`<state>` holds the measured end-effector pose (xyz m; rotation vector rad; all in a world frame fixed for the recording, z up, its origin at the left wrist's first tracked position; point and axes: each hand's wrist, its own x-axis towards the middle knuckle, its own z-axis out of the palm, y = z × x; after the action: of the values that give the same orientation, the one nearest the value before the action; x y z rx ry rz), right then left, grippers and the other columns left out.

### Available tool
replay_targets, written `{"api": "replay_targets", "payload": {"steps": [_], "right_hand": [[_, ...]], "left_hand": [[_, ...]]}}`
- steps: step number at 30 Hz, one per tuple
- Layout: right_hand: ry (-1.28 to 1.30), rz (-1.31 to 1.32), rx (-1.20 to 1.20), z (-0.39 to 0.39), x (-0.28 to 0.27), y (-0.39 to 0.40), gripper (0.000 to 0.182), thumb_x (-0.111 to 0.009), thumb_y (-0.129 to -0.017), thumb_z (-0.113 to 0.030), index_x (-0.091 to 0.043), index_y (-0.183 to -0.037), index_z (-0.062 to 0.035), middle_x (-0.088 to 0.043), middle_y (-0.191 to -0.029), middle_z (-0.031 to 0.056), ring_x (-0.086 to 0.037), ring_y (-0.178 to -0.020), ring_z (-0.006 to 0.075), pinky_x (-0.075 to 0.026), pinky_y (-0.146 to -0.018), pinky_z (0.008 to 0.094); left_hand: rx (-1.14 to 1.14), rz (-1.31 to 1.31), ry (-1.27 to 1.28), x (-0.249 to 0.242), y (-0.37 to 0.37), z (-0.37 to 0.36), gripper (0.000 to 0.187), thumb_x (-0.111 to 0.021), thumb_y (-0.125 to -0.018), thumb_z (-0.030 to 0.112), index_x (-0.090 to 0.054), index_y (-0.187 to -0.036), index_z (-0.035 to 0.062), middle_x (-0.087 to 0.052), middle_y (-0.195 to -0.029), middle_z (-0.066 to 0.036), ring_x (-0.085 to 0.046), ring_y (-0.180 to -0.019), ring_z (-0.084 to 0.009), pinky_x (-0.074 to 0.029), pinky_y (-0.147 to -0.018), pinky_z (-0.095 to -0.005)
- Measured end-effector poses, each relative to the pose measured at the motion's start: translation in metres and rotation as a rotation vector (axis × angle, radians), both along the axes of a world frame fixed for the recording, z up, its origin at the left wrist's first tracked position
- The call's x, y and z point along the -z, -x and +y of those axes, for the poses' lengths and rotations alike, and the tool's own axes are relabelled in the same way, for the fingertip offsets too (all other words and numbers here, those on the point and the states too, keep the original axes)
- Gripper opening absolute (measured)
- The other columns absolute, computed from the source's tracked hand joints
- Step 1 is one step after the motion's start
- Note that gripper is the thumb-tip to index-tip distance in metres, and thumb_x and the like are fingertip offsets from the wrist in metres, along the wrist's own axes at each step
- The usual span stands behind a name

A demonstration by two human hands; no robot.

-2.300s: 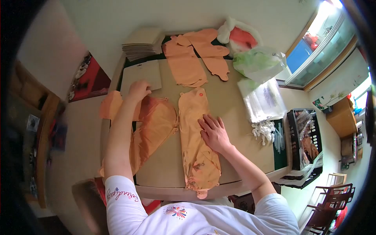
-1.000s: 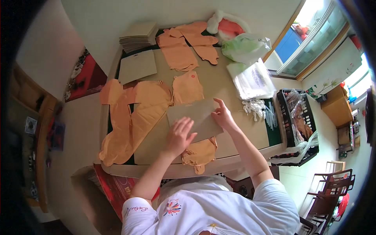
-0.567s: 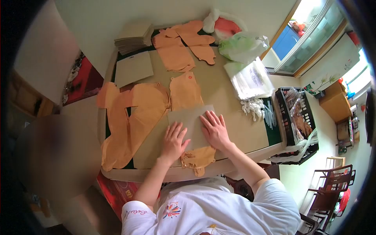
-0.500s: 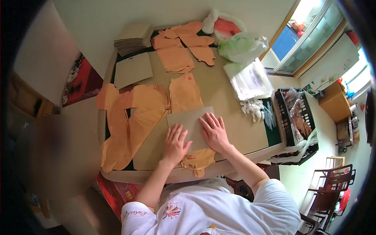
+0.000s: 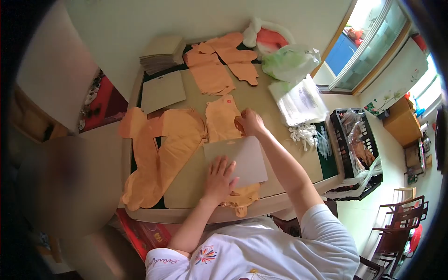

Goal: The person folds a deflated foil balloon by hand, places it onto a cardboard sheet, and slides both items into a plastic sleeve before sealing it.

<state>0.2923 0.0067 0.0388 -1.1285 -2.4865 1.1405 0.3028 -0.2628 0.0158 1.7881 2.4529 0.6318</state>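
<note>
A grey cardboard sheet (image 5: 247,156) lies across a flat orange piece that looks like a deflated foil balloon (image 5: 221,116); the balloon shows above and below the sheet. My left hand (image 5: 220,179) rests on the cardboard with its fingers stretched out. Beyond the sheet's far edge, my right hand (image 5: 251,123) is closed on the balloon's right edge, which is lifted and folded up; the fingertips are partly hidden. To the left, another large orange balloon (image 5: 175,133) lies spread on the table.
More orange balloons (image 5: 212,70) and a stack of cardboard (image 5: 161,53) are at the back, near a loose sheet (image 5: 163,91). Clear plastic bags (image 5: 303,100), white ribbons (image 5: 304,135) and straws (image 5: 323,140) lie right, beside a black crate (image 5: 357,144). A blurred person (image 5: 70,182) is at left.
My right hand has left the cardboard, moved away from me and taken hold of the balloon's right edge. My left hand stays on the sheet.
</note>
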Motion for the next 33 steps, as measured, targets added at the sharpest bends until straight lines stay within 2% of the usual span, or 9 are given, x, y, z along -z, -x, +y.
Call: {"api": "replay_targets", "payload": {"steps": [5, 8, 11, 13, 17, 20, 21, 27, 33], "right_hand": [[-0.080, -0.058, -0.082, 0.021, 0.016, 0.023, 0.028, -0.069, -0.077, -0.027, -0.068, -0.080, 0.0006, -0.068, -0.074, 0.0169, -0.066, -0.069, 0.0289, -0.052, -0.067, 0.0386], [0.155, 0.157, -0.009, 0.008, -0.005, 0.009, 0.021, -0.071, -0.079, -0.021, -0.067, -0.080, -0.0006, -0.066, -0.073, 0.0136, -0.064, -0.068, 0.0266, -0.052, -0.069, 0.0365], [0.202, 0.407, -0.093, -0.028, -0.053, -0.036, 0.011, -0.069, -0.078, -0.009, -0.065, -0.083, -0.0007, -0.066, -0.081, 0.0097, -0.063, -0.077, 0.0237, -0.050, -0.076, 0.0343], [-0.016, 0.545, -0.402, -0.026, -0.036, -0.070, 0.010, -0.065, -0.078, 0.000, -0.064, -0.088, -0.0013, -0.065, -0.097, 0.0102, -0.062, -0.093, 0.0228, -0.047, -0.086, 0.0330], [0.040, 0.358, -0.506, -0.030, -0.032, -0.117, 0.017, -0.062, -0.080, 0.001, -0.065, -0.096, -0.0035, -0.060, -0.116, 0.0132, -0.054, -0.114, 0.0292, -0.044, -0.097, 0.0369], [-0.058, 0.428, -0.372, -0.048, -0.023, -0.093, 0.026, -0.060, -0.082, 0.000, -0.064, -0.107, -0.0059, -0.058, -0.121, 0.0136, -0.051, -0.118, 0.0325, -0.041, -0.100, 0.0401], [-0.162, 0.396, -0.410, -0.055, -0.021, -0.082, 0.027, -0.059, -0.087, -0.003, -0.062, -0.113, -0.0050, -0.057, -0.126, 0.0141, -0.053, -0.117, 0.0321, -0.042, -0.100, 0.0371], [-0.597, 0.203, -0.523, -0.072, 0.018, -0.071, 0.037, -0.050, -0.096, -0.026, -0.056, -0.128, -0.0089, -0.049, -0.138, 0.0127, -0.042, -0.130, 0.0314, -0.032, -0.107, 0.0469], [-0.678, 0.118, -0.640, -0.071, 0.014, -0.090, 0.042, -0.047, -0.097, -0.028, -0.047, -0.136, -0.0128, -0.046, -0.141, 0.0103, -0.037, -0.135, 0.0280, -0.027, -0.111, 0.0474]], "left_hand": [[-0.012, -0.012, -0.052, 0.001, -0.003, -0.003, 0.057, -0.063, -0.086, 0.036, -0.046, -0.135, 0.0111, -0.036, -0.145, -0.017, -0.032, -0.136, -0.0368, -0.026, -0.109, -0.0569], [-0.019, -0.030, -0.058, 0.005, -0.004, -0.002, 0.057, -0.063, -0.086, 0.036, -0.047, -0.134, 0.0109, -0.037, -0.145, -0.017, -0.032, -0.136, -0.0365, -0.027, -0.108, -0.0574], [-0.019, -0.031, -0.088, 0.005, -0.004, -0.002, 0.057, -0.063, -0.085, 0.038, -0.048, -0.133, 0.0103, -0.038, -0.143, -0.017, -0.032, -0.135, -0.0372, -0.027, -0.108, -0.0580], [-0.031, -0.025, -0.053, 0.010, -0.005, -0.002, 0.057, -0.064, -0.084, 0.037, -0.049, -0.132, 0.0097, -0.040, -0.142, -0.017, -0.034, -0.133, -0.0386, -0.027, -0.108, -0.0581], [-0.014, -0.086, -0.039, 0.006, -0.003, -0.005, 0.056, -0.064, -0.081, 0.031, -0.050, -0.131, 0.0092, -0.043, -0.140, -0.018, -0.036, -0.129, -0.0422, -0.025, -0.109, -0.0585], [0.034, -0.120, -0.118, 0.007, 0.000, -0.001, 0.055, -0.063, -0.079, 0.026, -0.052, -0.130, 0.0103, -0.045, -0.138, -0.018, -0.039, -0.125, -0.0433, -0.023, -0.110, -0.0581], [0.040, -0.131, -0.126, 0.007, 0.000, -0.001, 0.055, -0.064, -0.079, 0.027, -0.052, -0.130, 0.0104, -0.046, -0.137, -0.018, -0.039, -0.125, -0.0432, -0.024, -0.110, -0.0577], [-0.011, -0.120, -0.109, 0.002, -0.003, -0.003, 0.057, -0.067, -0.077, 0.027, -0.052, -0.129, 0.0092, -0.049, -0.134, -0.019, -0.040, -0.126, -0.0409, -0.024, -0.110, -0.0571], [0.053, -0.083, -0.071, 0.017, 0.005, -0.008, 0.058, -0.069, -0.076, 0.026, -0.052, -0.129, 0.0067, -0.048, -0.135, -0.019, -0.040, -0.126, -0.0406, -0.026, -0.109, -0.0584]]}}
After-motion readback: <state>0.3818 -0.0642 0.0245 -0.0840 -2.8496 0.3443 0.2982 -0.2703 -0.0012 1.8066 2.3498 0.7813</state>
